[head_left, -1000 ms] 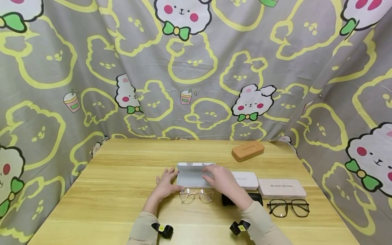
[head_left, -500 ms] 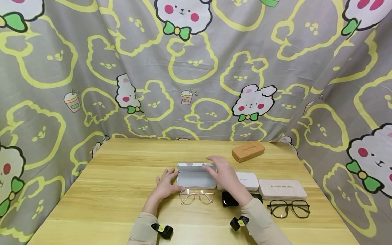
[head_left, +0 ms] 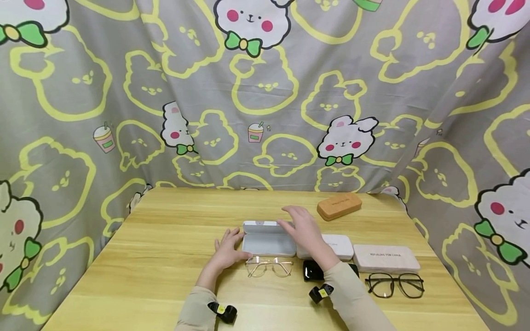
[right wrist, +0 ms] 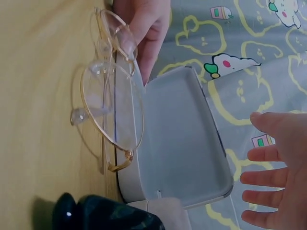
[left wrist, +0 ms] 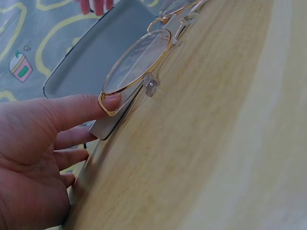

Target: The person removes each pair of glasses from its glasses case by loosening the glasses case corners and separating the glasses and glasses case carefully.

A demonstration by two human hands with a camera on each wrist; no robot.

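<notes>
- The open glasses case (head_left: 268, 244), grey inside, lies on the tabletop (head_left: 136, 276) with its lid (head_left: 262, 228) raised at the back.
- The left hand (head_left: 227, 250) is at the case's left end, fingers spread and its thumb against the front corner.
- The right hand (head_left: 306, 230) is spread too, thumb apart from the fingers, hovering near the lid's right end and holding nothing.
- The gold-rimmed glasses (head_left: 270, 267) lie just in front of the case, close to the left thumb; whether the two touch, I cannot tell.
- A white case (head_left: 340, 247) sits just beside the open one on the right, partly covered by the right arm, and a pale pink case (head_left: 387, 258) is next along.
- In front of these lie black sunglasses (head_left: 312, 271), partly hidden by the forearm, and black-framed glasses (head_left: 395, 285).
- An orange-brown case (head_left: 340, 206) rests farther back, before a printed curtain (head_left: 285, 105).
</notes>
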